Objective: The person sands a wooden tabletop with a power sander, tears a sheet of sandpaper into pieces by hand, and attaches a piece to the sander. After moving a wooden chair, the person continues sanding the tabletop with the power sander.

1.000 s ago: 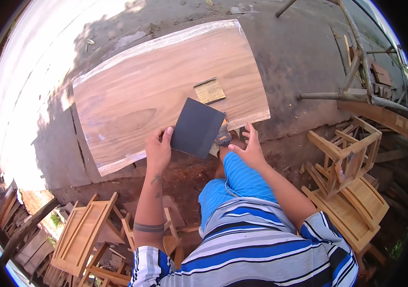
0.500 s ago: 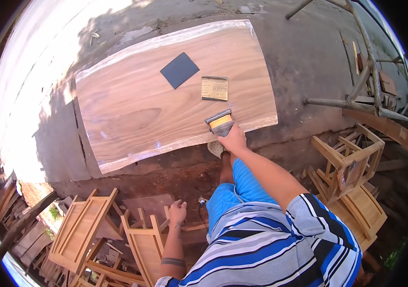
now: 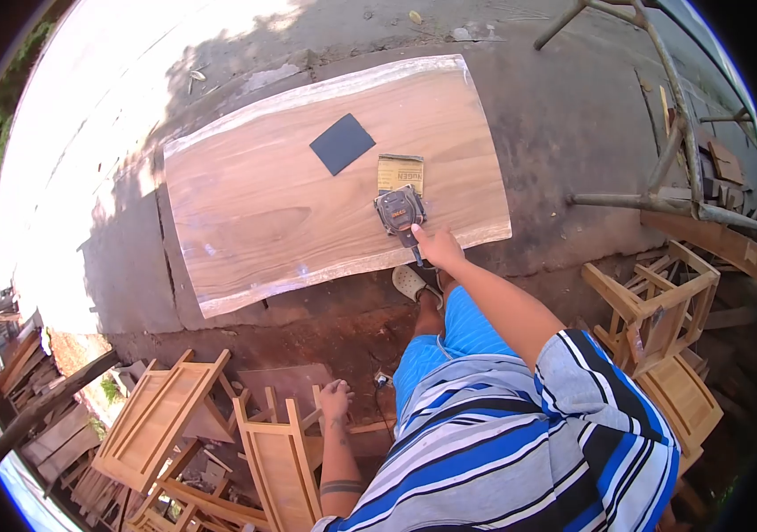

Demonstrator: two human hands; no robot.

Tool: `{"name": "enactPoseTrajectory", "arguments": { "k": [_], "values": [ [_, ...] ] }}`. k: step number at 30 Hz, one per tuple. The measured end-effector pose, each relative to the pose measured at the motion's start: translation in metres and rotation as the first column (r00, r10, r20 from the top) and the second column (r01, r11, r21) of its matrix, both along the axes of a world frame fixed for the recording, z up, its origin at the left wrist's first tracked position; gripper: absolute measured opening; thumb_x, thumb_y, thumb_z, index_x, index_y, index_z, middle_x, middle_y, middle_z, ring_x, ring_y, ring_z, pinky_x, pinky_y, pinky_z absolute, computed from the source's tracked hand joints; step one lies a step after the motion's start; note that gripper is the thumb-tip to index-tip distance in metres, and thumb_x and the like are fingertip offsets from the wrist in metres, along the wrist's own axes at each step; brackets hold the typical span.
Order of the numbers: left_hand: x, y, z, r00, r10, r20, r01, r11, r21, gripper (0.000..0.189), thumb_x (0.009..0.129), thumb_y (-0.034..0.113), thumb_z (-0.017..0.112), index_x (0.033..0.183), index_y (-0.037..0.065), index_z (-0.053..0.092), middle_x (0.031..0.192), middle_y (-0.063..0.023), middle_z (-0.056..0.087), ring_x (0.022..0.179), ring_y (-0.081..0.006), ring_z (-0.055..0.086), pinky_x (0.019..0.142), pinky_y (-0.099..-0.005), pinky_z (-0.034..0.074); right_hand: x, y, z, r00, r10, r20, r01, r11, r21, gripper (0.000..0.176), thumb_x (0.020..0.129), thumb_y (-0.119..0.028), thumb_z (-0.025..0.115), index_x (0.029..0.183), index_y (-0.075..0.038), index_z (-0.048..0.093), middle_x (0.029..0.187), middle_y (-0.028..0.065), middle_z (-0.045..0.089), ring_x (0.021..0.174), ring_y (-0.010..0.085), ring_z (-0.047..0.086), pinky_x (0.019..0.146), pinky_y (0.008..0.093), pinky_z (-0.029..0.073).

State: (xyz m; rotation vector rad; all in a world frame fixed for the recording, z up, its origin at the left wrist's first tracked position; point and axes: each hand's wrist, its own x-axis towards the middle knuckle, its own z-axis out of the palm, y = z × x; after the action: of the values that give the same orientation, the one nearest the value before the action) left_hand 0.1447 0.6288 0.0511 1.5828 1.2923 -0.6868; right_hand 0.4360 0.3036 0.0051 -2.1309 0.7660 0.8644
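A broad wooden slab (image 3: pixel 245 191) with pale, uneven long edges lies at waist height or lower in front of me. My right hand (image 3: pixel 437 247) grips the rear end of a dark palm sander (image 3: pixel 400 211), which rests upright on the slab near its close edge. The sander's front overlaps a tan sandpaper piece (image 3: pixel 401 167) with printed backing. To the left of that is a dark grey sandpaper sheet (image 3: pixel 342 144), lying flat. My left hand (image 3: pixel 335 396) hangs low at my side, fingers curled with nothing visible in them, beside an unfinished wooden chair (image 3: pixel 277 457).
More bare wooden chairs stand at the lower left (image 3: pixel 161 417) and right (image 3: pixel 662 301). A metal pipe frame (image 3: pixel 675 151) stands on the concrete at the upper right. Scrap boards (image 3: pixel 59 443) are piled at far left. A cable trails near my feet.
My right hand has turned the sander over from showing its yellow sanding face to lying upright on the slab, partly over the tan sandpaper. My left hand stays low.
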Motion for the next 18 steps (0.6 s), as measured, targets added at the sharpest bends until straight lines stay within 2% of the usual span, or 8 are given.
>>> {"name": "enactPoseTrajectory", "arguments": {
  "k": [6,8,11,12,15,16,17,18],
  "values": [
    [0.024,-0.003,0.005,0.994,-0.105,-0.015,0.104,0.994,-0.041,0.025,0.092,0.014,0.057,0.108,-0.005,0.059,0.081,-0.0109,0.064,0.063,-0.0180,0.064,0.047,-0.0256,0.047,-0.171,-0.185,-0.011,0.978,-0.134,-0.159,0.123,0.989,-0.078,0.074,0.082,-0.046,0.064,0.125,0.009,0.038,0.125,0.0331,0.051,0.118,0.0436,0.051,0.098,0.0458,0.042],
    [0.049,-0.006,-0.003,0.985,-0.172,-0.003,0.171,0.982,-0.076,0.023,0.091,0.013,0.057,0.104,-0.005,0.061,0.078,-0.0103,0.063,0.062,-0.0188,0.064,0.046,-0.0256,0.047,-0.231,-0.244,-0.023,0.947,-0.320,0.033,0.314,0.900,-0.302,0.063,0.085,-0.042,0.063,0.121,0.007,0.045,0.114,0.0295,0.060,0.109,0.0387,0.059,0.092,0.0439,0.046],
    [0.091,-0.011,-0.035,0.923,-0.384,-0.006,0.377,0.909,-0.181,0.017,0.089,0.011,0.056,0.095,-0.004,0.062,0.076,-0.0121,0.063,0.059,-0.0215,0.064,0.045,-0.0277,0.049,-0.300,-0.297,0.011,0.621,-0.783,0.036,0.783,0.617,-0.085,0.051,0.087,-0.039,0.061,0.110,0.005,0.054,0.094,0.0226,0.067,0.089,0.0318,0.066,0.081,0.0409,0.050],
    [0.108,-0.014,-0.053,0.927,-0.373,0.024,0.364,0.886,-0.288,0.016,0.089,0.011,0.055,0.089,-0.004,0.060,0.075,-0.0147,0.063,0.059,-0.0228,0.063,0.047,-0.0309,0.053,-0.338,-0.303,-0.011,0.581,-0.782,0.224,0.813,0.565,-0.139,0.042,0.087,-0.037,0.062,0.100,0.003,0.059,0.078,0.0157,0.067,0.068,0.0251,0.065,0.069,0.0383,0.051],
    [0.162,-0.053,-0.086,0.709,-0.705,0.031,0.675,0.665,-0.318,0.018,0.088,0.010,0.052,0.096,-0.005,0.057,0.078,-0.0187,0.063,0.059,-0.0266,0.064,0.045,-0.0312,0.050,-0.406,-0.260,0.033,0.267,-0.899,0.347,0.949,0.308,0.069,0.035,0.085,-0.036,0.064,0.081,-0.001,0.064,0.070,0.0133,0.066,0.068,0.0244,0.065,0.069,0.0377,0.051],
    [0.176,-0.070,-0.089,0.623,-0.782,0.031,0.742,0.577,-0.342,0.018,0.088,0.012,0.053,0.094,-0.004,0.057,0.077,-0.0184,0.063,0.059,-0.0261,0.064,0.046,-0.0321,0.050,-0.426,-0.239,0.042,0.255,-0.913,0.318,0.961,0.275,0.018,0.038,0.085,-0.037,0.063,0.073,-0.001,0.064,0.069,0.0134,0.066,0.067,0.0267,0.065,0.069,0.0393,0.051],
    [0.185,-0.095,-0.090,0.532,-0.846,0.037,0.799,0.487,-0.353,0.017,0.087,0.013,0.053,0.092,-0.003,0.058,0.076,-0.0181,0.063,0.060,-0.0257,0.064,0.048,-0.0329,0.051,-0.455,-0.222,0.048,0.401,-0.889,0.220,0.911,0.413,0.012,0.035,0.087,-0.034,0.063,0.077,-0.001,0.066,0.065,0.0081,0.064,0.059,0.0153,0.060,0.055,0.0347,0.048],
    [0.193,-0.119,-0.092,0.445,-0.894,0.055,0.846,0.399,-0.353,0.017,0.087,0.014,0.054,0.090,-0.003,0.059,0.074,-0.0178,0.063,0.060,-0.0252,0.064,0.049,-0.0338,0.051,-0.480,-0.197,0.032,0.463,-0.845,0.267,0.885,0.456,-0.094,0.039,0.085,-0.037,0.063,0.077,0.001,0.067,0.065,0.0126,0.065,0.061,0.0209,0.063,0.060,0.0389,0.049]
  ]
}}
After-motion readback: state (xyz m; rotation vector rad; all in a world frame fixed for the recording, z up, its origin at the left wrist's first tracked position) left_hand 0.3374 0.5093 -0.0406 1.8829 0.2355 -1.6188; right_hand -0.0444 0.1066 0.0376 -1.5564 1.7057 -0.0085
